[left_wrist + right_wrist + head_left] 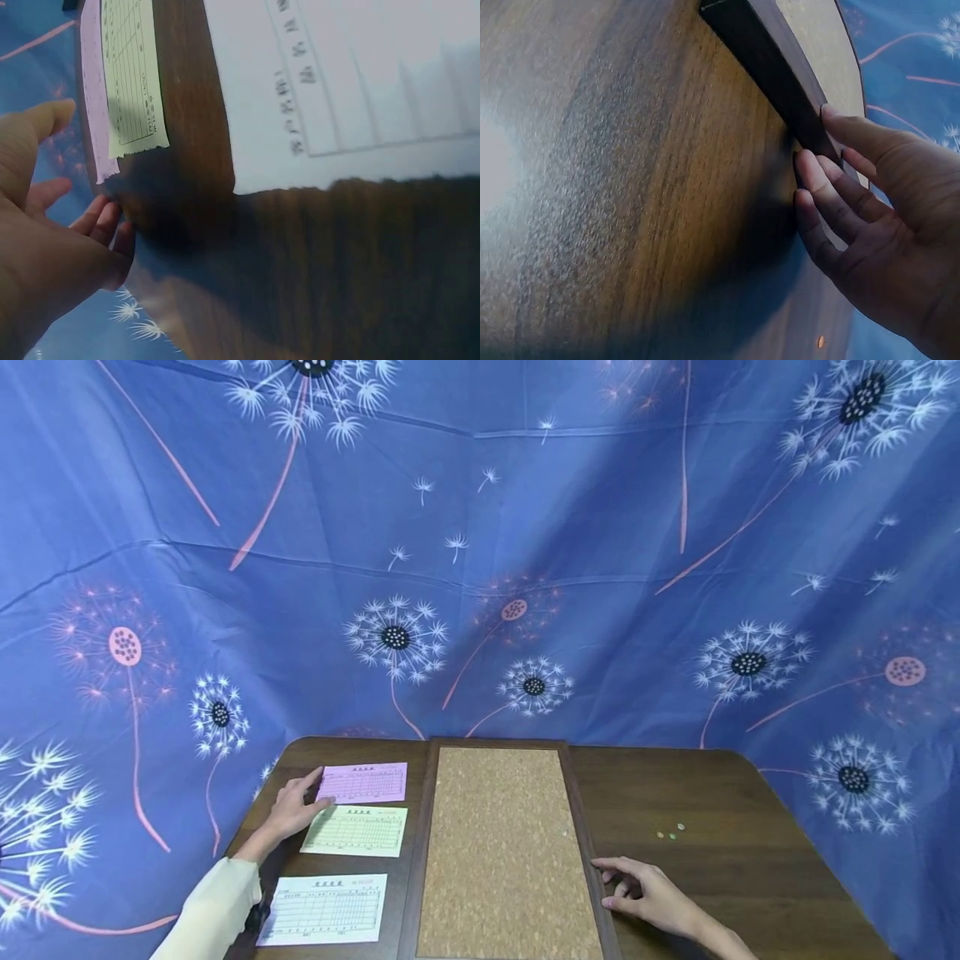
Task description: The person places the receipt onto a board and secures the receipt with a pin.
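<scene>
The pink slip (367,783) lies on the counter (757,868) at ten o'clock from the cork board (502,852), and we have our left hand (297,804) at its nine o'clock edge. That hand is relaxed, thumb and fingers spread, grasping nothing that we can see; whether the fingertips press on the paper, we cannot tell. Our right hand (651,895), fingers loosely bent, rests against the dark frame (780,82) on the board's three o'clock side without clasping it. To take up the slip well, we should probably slide a fingertip under its ragged edge, then pinch with the thumb, since thin paper likely creases if dragged. The green slip (356,832) sits just beside it toward six o'clock, so we do best to avoid catching that one too; the white slip (325,910) lies farther toward six. Light pressure from the right hand ought to steady the frame, away from the small bits (681,827) at one o'clock from it.
</scene>
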Demonstrator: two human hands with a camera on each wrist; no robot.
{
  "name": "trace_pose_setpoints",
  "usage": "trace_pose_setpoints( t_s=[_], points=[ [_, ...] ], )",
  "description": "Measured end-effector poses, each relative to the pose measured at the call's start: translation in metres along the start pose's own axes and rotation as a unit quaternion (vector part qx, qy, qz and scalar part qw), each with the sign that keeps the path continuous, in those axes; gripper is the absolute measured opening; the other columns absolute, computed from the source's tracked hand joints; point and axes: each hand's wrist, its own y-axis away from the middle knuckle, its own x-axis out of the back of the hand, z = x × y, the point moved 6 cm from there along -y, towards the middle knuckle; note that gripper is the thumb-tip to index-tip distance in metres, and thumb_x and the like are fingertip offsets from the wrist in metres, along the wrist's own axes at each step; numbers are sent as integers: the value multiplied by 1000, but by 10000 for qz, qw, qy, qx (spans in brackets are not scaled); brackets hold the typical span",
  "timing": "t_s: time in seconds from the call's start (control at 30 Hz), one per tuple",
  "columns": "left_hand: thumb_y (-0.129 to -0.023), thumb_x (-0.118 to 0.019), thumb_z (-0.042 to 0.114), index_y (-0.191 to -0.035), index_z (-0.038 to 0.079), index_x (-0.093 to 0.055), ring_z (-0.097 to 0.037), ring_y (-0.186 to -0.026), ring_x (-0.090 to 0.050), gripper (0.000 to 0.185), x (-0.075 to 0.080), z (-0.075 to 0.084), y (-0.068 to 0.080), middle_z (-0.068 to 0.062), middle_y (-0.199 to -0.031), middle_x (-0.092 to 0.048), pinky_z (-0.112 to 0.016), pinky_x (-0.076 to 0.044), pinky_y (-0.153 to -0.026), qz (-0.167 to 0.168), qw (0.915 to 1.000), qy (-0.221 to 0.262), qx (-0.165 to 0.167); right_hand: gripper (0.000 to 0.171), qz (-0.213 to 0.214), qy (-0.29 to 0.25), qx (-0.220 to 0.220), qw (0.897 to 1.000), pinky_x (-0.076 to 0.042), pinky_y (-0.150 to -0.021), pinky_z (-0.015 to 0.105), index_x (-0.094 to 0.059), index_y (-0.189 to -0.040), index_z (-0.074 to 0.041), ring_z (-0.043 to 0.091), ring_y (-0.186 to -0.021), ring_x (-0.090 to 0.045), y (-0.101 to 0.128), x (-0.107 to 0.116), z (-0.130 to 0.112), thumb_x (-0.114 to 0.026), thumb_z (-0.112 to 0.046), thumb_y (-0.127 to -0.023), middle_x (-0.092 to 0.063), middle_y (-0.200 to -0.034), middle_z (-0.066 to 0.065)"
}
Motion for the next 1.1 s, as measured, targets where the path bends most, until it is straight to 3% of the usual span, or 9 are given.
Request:
trace_pose_setpoints(
  t_s=[0.33, 0.53, 0.77, 1.1],
  points=[
    [-97, -67, 36, -156, -5, -29, -53, -128, -37, 82, -3, -13, -14, -34, -141, -40, -70, -31, -96, -242, 9988, 349, 226, 49, 36, -262, -145, 9995, -53, -65, 23, -52, -135, 13, 4, -79, -63, 6, -6, 4, -70, -5, -93, -61, -103, 21],
    [-90, -74, 36, -153, -9, -34, -53, -124, -39, 87, -5, -25, -17, -30, -133, -49, -66, -34, -91, -319, 9990, 163, 251, 48, 10, -482, -94, 9988, -52, -61, 22, -52, -134, 14, -2, -76, -57, 10, -14, 8, -71, -3, -93, -59, -98, 22],
    [-88, -77, 30, -148, -9, -41, -50, -115, -42, 81, -4, -24, -24, -29, -126, -49, -61, -34, -85, -319, 9993, 171, 75, 47, 64, -479, -78, 9988, -50, -59, 22, -52, -136, 10, -2, -75, -56, 7, -12, 10, -69, -2, -94, -57, -95, 22],
    [-88, -76, 27, -149, -6, -40, -45, -112, -41, 78, 2, -18, -35, -28, -126, -47, -61, -32, -89, -465, 9976, 378, 342, 48, -3, -529, -370, 9979, -50, -60, 22, -50, -138, 11, -1, -74, -55, 0, -6, 15, -67, -4, -96, -56, -96, 21]
  ],
)
